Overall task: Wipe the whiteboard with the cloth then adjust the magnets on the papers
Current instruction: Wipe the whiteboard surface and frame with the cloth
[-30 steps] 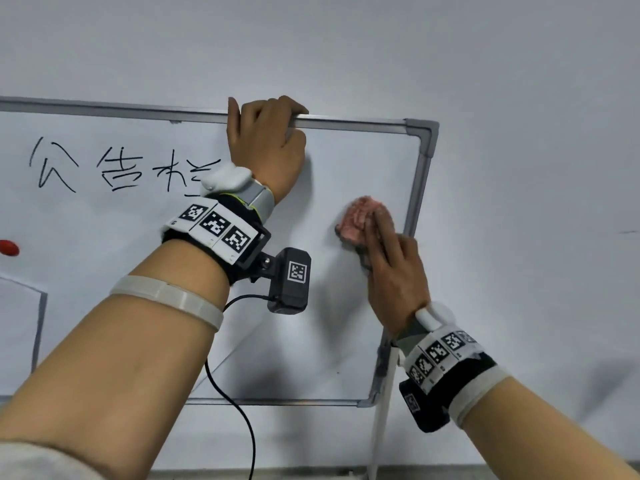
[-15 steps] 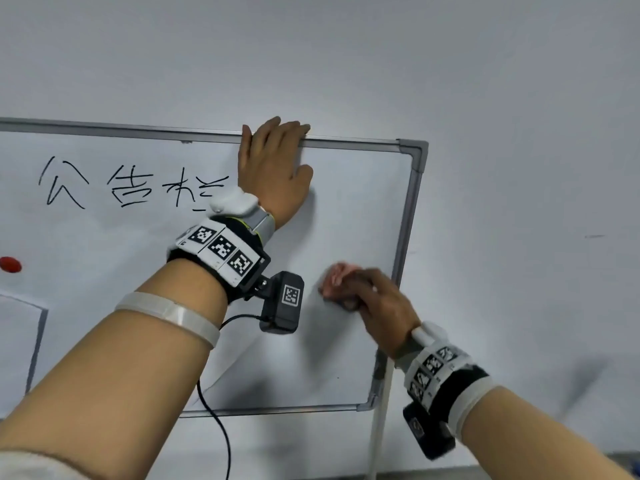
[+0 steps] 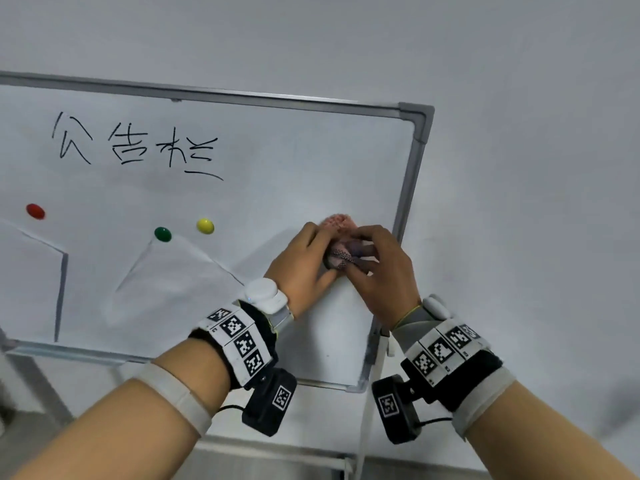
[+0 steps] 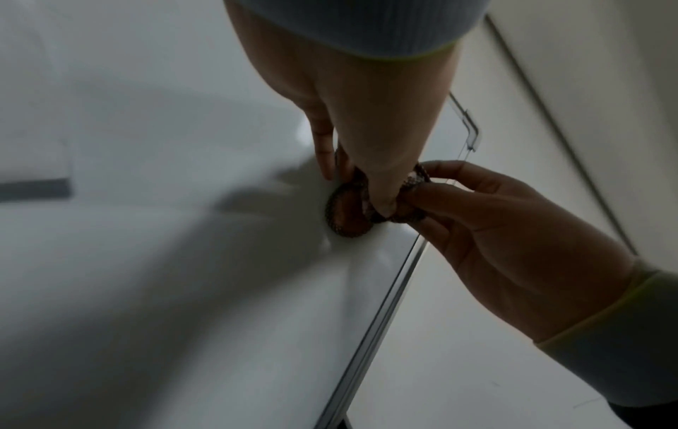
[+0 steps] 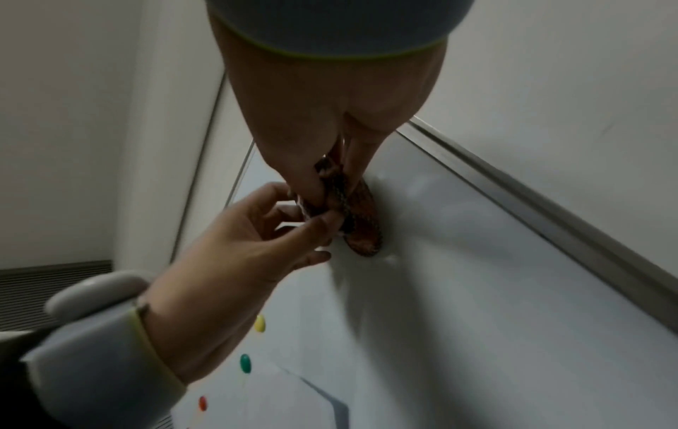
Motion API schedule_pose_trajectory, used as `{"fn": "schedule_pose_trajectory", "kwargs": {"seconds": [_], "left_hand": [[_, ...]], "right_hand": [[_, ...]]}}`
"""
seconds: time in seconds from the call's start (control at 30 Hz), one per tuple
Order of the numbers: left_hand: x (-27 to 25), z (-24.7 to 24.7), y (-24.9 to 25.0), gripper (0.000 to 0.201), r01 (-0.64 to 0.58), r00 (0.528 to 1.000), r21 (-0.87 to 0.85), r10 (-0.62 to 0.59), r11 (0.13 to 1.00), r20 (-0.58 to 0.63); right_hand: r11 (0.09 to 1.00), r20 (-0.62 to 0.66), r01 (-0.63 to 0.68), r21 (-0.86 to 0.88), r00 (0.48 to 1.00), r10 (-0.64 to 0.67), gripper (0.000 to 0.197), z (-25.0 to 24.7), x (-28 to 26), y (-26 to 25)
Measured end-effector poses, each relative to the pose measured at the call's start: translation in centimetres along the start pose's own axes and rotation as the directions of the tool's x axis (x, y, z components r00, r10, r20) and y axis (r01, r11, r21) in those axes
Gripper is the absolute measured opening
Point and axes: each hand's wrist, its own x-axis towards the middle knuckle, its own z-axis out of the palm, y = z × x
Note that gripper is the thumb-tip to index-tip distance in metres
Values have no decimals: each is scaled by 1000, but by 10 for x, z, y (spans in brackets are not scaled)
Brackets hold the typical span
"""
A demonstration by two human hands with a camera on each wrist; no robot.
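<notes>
Both hands pinch the pink cloth [image 3: 337,237] against the whiteboard [image 3: 277,161]: left hand [image 3: 304,265] grips from 9 o'clock, right hand [image 3: 381,271] from 3, near the board's right frame. Red magnet [image 3: 35,211], green magnet [image 3: 162,234] and yellow magnet [image 3: 205,226] sit at the cloth's 9 o'clock above the papers [image 3: 166,282]; plain grey wall [image 3: 519,168] behind.

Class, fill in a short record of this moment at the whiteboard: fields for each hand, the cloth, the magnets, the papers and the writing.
left hand: pinches the cloth, low on the board's right side
right hand: pinches the same cloth
cloth: pink, bunched against the whiteboard
magnets: red magnet, green magnet, yellow magnet
papers: right paper under the green magnet; left paper with no magnet on it
writing: black, unwiped
</notes>
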Motion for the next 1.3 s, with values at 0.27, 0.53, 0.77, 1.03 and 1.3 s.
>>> {"fn": "schedule_pose_trajectory", "kwargs": {"seconds": [0.27,0.53,0.77,1.03,1.3], "left_hand": [[-32,58,18,43,376,923,90,-365,922,-123],[-87,133,31,21,805,551,-189,-827,563,-113],[-80,172,35,39,802,512,-279,-848,528,-135],[-145,224,5,17,934,143,-337,-989,119,46],[-120,212,3,12,860,224,-438,-965,262,-138]], "right_hand": [[993,-157,-112,-32,982,106,46,-47,-16,78],[967,413,-252,-44,877,247,29,-22,-69,162],[978,320,-207,-2,927,196,29,-11,-80,174],[973,321,-225,-42,920,227,32,-2,-95,181],[964,276,-261,-52,924,265,35,6,-96,175]]}}
